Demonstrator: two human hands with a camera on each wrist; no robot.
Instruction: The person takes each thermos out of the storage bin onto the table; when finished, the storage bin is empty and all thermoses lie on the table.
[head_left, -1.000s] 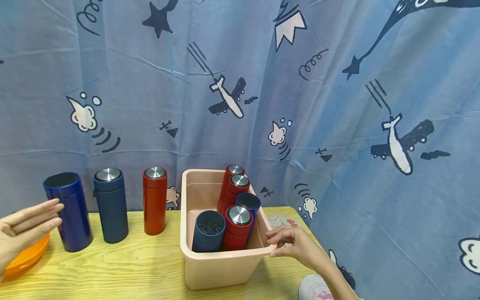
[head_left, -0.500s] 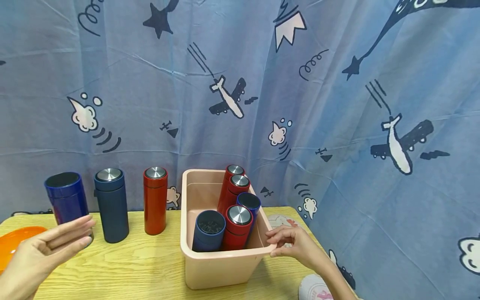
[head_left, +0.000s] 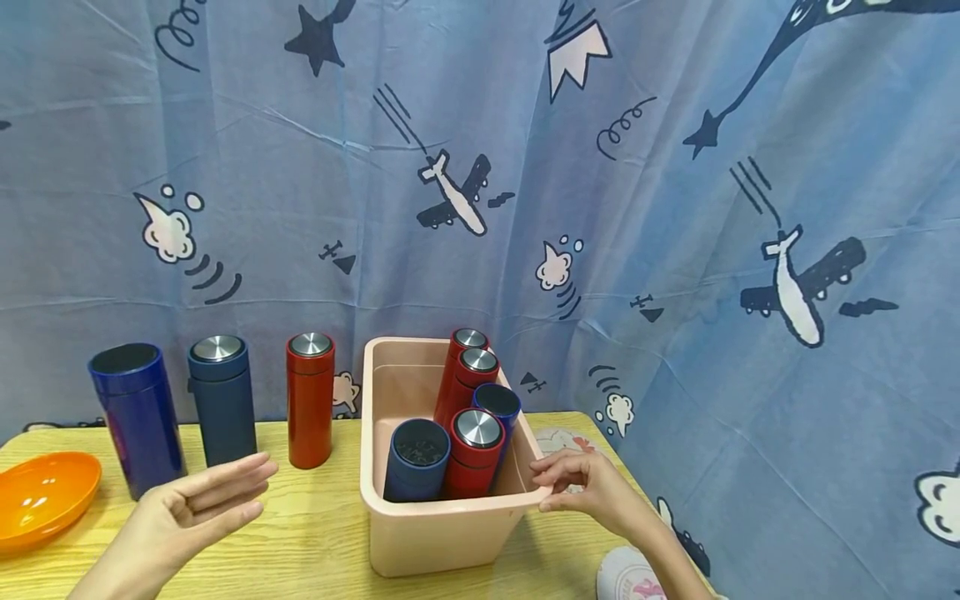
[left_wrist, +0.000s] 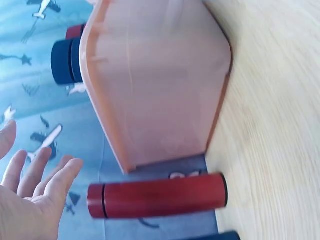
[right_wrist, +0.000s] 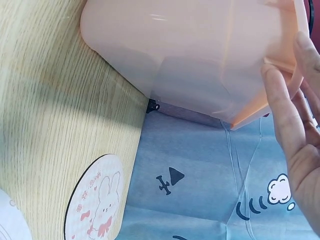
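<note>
My left hand (head_left: 191,521) reaches over the table with fingers straight and nothing held, in front of a dark blue flask (head_left: 222,408) and near a red flask (head_left: 310,404). A shiny blue flask (head_left: 138,425) stands to its left. With my right hand (head_left: 592,492) I pinch the front right rim of a pink bin (head_left: 435,542); the right wrist view shows thumb and fingers on either side of that rim (right_wrist: 299,75). Inside stand several flasks, including a front red flask (head_left: 472,458), a dark blue flask (head_left: 417,462) and a bright blue flask (head_left: 501,404).
An orange bowl (head_left: 48,496) sits on the wooden table (head_left: 300,533) at the left. A round rabbit-print coaster (right_wrist: 97,200) lies right of the bin, with another round coaster (head_left: 628,575) nearer the front. A patterned blue curtain (head_left: 300,208) hangs behind.
My left hand has moved rightward from the left edge, past the shiny blue flask, to in front of the dark blue one. The right hand stays on the rim, and the bin stays put.
</note>
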